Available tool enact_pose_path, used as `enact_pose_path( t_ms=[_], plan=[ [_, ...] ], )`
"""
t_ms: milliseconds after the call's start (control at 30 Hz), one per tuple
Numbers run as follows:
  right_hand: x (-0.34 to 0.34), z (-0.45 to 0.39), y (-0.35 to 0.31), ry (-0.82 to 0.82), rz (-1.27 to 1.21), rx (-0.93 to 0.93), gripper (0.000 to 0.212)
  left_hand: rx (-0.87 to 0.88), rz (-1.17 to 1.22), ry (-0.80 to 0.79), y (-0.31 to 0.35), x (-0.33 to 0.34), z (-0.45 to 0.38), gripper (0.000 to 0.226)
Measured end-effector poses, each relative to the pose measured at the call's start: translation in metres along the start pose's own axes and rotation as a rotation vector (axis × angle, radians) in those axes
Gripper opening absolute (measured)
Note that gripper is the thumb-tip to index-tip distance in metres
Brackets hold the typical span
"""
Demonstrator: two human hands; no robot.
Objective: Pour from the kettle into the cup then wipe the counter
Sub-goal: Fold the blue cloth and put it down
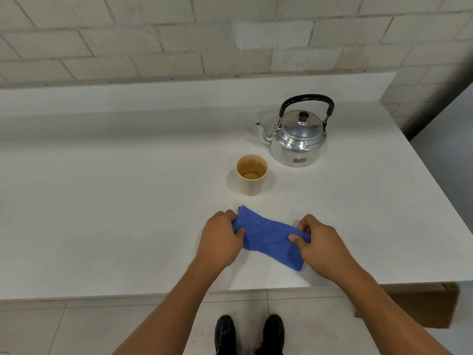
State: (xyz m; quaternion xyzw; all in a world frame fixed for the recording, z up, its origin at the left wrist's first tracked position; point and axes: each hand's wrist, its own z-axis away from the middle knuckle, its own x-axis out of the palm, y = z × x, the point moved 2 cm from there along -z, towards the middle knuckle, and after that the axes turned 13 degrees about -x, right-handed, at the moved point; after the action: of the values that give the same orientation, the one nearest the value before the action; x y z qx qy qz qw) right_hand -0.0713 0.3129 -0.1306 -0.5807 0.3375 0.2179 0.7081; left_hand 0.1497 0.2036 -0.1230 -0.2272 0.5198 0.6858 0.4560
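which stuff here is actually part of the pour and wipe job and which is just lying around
Part of the job: kettle, cup, blue cloth, counter, left hand, right hand.

Lying about: cardboard box below the counter edge.

Bright, even overhead light; soft shadows under my hands; glare on kettle (298, 139); wide-angle bending at frame edges.

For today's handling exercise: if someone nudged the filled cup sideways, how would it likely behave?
The cup holds liquid near its rim, so a nudge would probably slop some onto the counter. It looks taller than wide, with a narrower base, so it may tip. The counter looks smooth, so it might slide first.
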Motion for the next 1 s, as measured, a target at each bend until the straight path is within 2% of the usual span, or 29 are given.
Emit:
enact_pose_path(
  t_ms=[167, 433, 667, 1000],
  plan=[
    [0.015, -0.010, -0.032, 0.094, -0.207, -0.030, 0.022, -0.117, 0.221, 0.028, -0.037, -0.026, 0.004, 0.009],
    [0.040, -0.053, -0.096, -0.022, -0.383, -0.032, 0.013, -0.249, 0.449, 0.179, -0.096, -0.089, -0.009, 0.010],
    [0.074, -0.103, -0.158, -0.069, -0.494, -0.092, 0.016, -0.317, 0.491, 0.310, -0.149, -0.142, -0.031, 0.011],
    [0.133, -0.150, -0.207, -0.138, -0.418, -0.116, 0.017, -0.377, 0.395, 0.375, -0.207, -0.183, -0.063, 0.018]
  ],
)
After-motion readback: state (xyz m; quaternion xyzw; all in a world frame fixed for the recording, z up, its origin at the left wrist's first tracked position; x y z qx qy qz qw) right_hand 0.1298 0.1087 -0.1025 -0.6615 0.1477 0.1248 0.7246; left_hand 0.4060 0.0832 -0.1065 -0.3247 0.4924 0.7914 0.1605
